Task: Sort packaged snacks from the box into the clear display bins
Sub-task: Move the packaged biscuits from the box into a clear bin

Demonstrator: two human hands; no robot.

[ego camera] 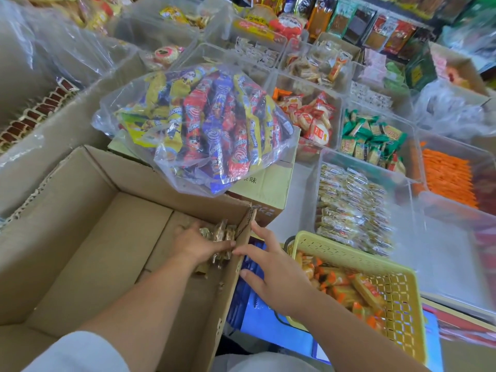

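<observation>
An open cardboard box (88,226) stands in front of me, nearly bare inside. In its far right corner my left hand (198,244) grips a bunch of small brown-wrapped snacks (221,237). My right hand (271,267) rests outside the box with straight, spread fingers, its fingertips touching the box's right wall (236,267). To the right stands a clear bin (357,208) holding several of the same clear-wrapped brown snacks.
A clear bag of colourful wafer sticks (212,124) lies on a closed carton behind the box. A yellow basket (370,285) of orange snacks sits at my right. More clear bins hold green (373,140), red (308,116) and orange (448,178) packs.
</observation>
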